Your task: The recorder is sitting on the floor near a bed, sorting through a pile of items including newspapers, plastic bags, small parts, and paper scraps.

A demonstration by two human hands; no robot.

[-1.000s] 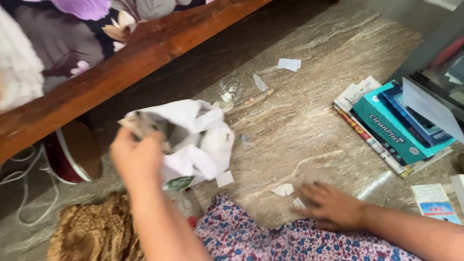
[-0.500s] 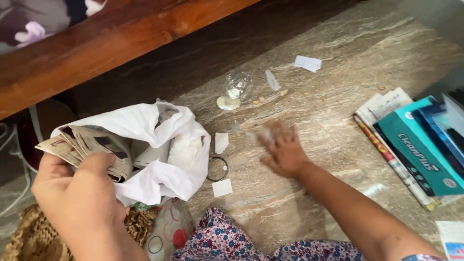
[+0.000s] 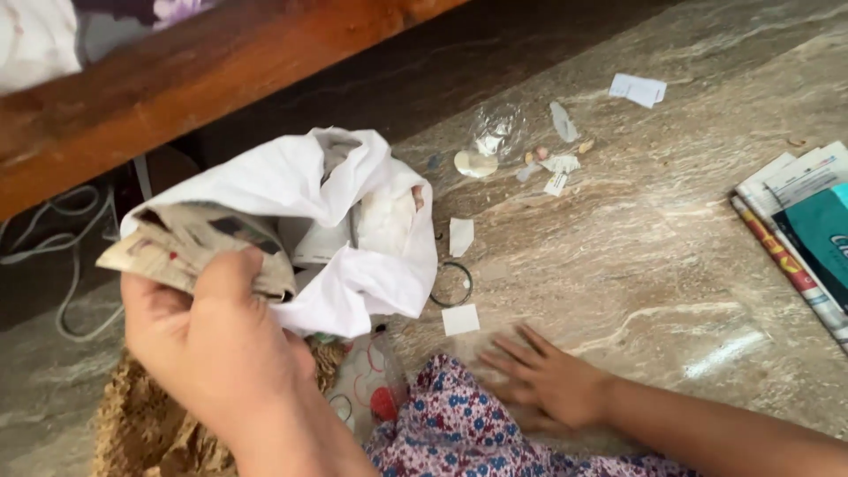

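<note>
Roughly midway, I'd judge: my left hand (image 3: 208, 353) has a crumpled wad of paper (image 3: 190, 252) at the mouth of the white bag (image 3: 353, 230), and the bag already bulges with other paper and wrappers. The wad sits on the bag's rim, not yet pushed down inside.

Plenty remains on the floor (image 3: 636, 247). Two small white scraps (image 3: 460, 320) lie just beside the bag, one near my right fingers, with a thin dark ring (image 3: 452, 284) between them. Farther off is a loose cluster of litter (image 3: 521, 150): clear plastic film, a pale round bit, small torn pieces. One more white slip (image 3: 638, 89) lies well apart near the top. A stack of papers and books (image 3: 799, 230) rests at the right edge; I can't tell whether it belongs to the clear-up.

Left grip: closed around the wad, thumb on top, fingers curled beneath, holding it firmly. Right hand (image 3: 543, 380): flat and spread on the floor, fingers splayed, holding nothing, with the nearest scrap just off the fingertips. A brown woven mat (image 3: 132, 433) and floral cloth (image 3: 450, 433) lie below my hands.
</note>
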